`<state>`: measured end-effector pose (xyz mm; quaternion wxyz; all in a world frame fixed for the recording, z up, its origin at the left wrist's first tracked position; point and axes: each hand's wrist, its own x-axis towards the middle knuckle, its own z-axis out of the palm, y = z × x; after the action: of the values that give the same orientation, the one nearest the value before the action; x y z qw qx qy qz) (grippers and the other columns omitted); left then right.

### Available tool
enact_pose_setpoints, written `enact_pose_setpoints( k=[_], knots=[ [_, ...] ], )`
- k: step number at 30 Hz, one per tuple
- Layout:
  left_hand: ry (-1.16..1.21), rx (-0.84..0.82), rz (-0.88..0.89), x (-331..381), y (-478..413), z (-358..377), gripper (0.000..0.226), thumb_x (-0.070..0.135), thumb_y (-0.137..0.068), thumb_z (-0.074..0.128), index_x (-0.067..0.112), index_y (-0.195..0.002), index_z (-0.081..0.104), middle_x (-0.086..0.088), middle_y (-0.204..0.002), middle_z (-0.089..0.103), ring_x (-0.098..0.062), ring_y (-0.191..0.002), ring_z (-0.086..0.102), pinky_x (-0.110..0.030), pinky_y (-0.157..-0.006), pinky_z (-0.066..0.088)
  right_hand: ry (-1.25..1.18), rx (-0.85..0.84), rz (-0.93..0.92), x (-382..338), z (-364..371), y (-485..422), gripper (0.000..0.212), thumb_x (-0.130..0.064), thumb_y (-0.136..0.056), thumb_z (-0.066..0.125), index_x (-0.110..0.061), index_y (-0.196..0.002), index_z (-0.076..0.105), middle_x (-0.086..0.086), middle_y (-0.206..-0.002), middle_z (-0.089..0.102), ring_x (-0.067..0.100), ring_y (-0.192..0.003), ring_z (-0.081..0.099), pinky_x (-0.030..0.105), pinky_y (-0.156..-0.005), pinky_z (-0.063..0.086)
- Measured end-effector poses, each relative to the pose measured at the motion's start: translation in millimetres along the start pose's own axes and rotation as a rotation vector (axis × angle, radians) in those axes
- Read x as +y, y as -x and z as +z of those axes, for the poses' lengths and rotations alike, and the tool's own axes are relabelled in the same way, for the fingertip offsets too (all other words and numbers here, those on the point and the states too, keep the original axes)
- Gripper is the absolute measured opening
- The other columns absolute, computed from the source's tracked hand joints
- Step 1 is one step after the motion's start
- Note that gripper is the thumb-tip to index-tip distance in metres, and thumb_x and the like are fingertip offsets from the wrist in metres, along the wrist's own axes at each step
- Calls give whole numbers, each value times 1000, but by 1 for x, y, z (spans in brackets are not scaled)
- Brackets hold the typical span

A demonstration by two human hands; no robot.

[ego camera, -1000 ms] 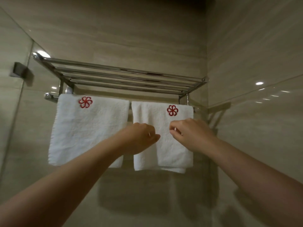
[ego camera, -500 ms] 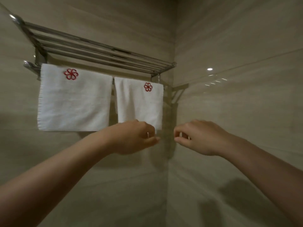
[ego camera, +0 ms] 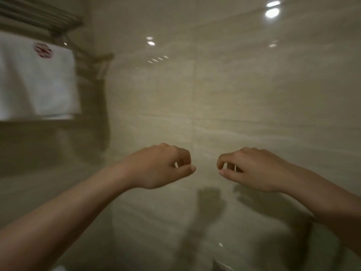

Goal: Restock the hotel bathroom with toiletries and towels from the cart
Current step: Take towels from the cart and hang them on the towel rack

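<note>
Blurred throughout by motion; fine detail not legible.

**Hidden or cut off**
- Cut by the left edge: white towel (ego camera: 37, 79), hanging at the upper left just below a chrome rack (ego camera: 41, 15). Only the right part in view.
- Cut by the top and left edges: the rack itself, with bars too smeared to count.
- Near the towel's top edge: red emblem (ego camera: 43, 50), shape unreadable.
- At the bottom edge: a pale scrap (ego camera: 58, 268) and a metallic piece (ego camera: 222, 266), both too cropped to identify.
- Cut by the lower corners: both bare forearms.

**Count**
- Towels: one.
- Emblems: one.
- Racks: one.
- Grips: two.

**Grip state**
- Left grip (ego camera: 162, 165): raised in front of the wall, fingers curled in toward the palm, thumb laid forward. Holding nothing.
- Right grip (ego camera: 252, 169): mirrored pose, fingers curled in, thumb forward. Holding nothing.
- Side by side at the same height, thumb tips facing across a short gap, not touching.
- Both well apart from the towel, lower and to its right.

**Surroundings**
- Glossy beige tiled wall (ego camera: 254, 98) behind both grips, with a corner joint just right of the rack.
- Several bright light reflections (ego camera: 272, 12) on the upper tiles.
- Soft shadows (ego camera: 209, 202) on the wall below the grips.
- Left forearm across the lower left, covering the wall there.
</note>
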<state>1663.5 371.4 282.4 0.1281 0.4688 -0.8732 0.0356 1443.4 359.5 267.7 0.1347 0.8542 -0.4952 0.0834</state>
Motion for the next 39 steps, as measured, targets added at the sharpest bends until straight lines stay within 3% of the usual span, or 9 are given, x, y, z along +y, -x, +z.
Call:
enact_pose_setpoints(
  k=[5,8,12,15,17,20,27,35,39],
  knots=[
    [242,-125,166,84,-28,65,29,45,-92,43,25,-104,61,8,-105,65,-9,-97,60,-22,-75,46,-108,-138,205,59,22,114,18,-43,-94,41,-35,-101,56,-21,-77,52,1,-73,51,23,-61,38],
    [329,-277,224,142,-43,90,30,44,-94,42,25,-108,60,7,-110,62,-10,-101,58,-25,-83,46,-150,-185,309,91,32,184,17,-40,-94,44,-33,-101,57,-22,-72,48,4,-71,50,27,-66,41],
    [391,-386,323,224,-59,128,29,41,-94,43,21,-105,61,3,-106,64,-13,-99,59,-29,-86,47,-238,-225,452,126,42,280,14,-41,-94,45,-35,-97,56,-22,-76,52,-2,-70,51,24,-70,43],
    [464,-441,405,284,-63,166,20,38,-94,45,26,-97,60,4,-100,65,-10,-96,60,-26,-79,46,-363,-217,581,150,47,351,13,-40,-92,48,-34,-95,58,-17,-80,58,3,-74,58,29,-74,50],
    [547,-455,416,324,-62,190,18,37,-95,45,29,-102,59,10,-104,63,-3,-98,57,-16,-80,44,-436,-211,674,164,49,400,17,-37,-93,48,-28,-100,62,-14,-85,61,4,-76,61,29,-75,53],
    [616,-466,453,378,-68,219,24,35,-96,44,24,-112,59,12,-112,61,-2,-105,55,-15,-86,42,-499,-207,801,180,55,457,20,-34,-94,48,-23,-104,62,-11,-86,64,8,-78,64,29,-76,54],
    [634,-580,646,469,-110,265,23,36,-95,45,24,-106,61,10,-106,62,-5,-100,56,-9,-77,39,-557,-190,1030,215,67,519,23,-32,-96,47,-18,-108,60,-4,-91,65,14,-82,65,33,-80,55],
    [674,-635,883,544,-180,295,22,38,-93,47,25,-104,61,9,-105,62,-9,-98,57,-26,-87,46,-614,-64,1273,244,80,566,20,-34,-95,48,-24,-104,62,0,-94,67,15,-88,65,40,-84,55],
    [664,-722,982,584,-201,315,20,41,-92,47,29,-100,61,10,-106,62,-6,-99,57,-29,-89,47,-609,20,1370,248,85,587,19,-28,-95,50,-17,-101,64,3,-89,67,15,-81,65,29,-76,54]
  ],
)
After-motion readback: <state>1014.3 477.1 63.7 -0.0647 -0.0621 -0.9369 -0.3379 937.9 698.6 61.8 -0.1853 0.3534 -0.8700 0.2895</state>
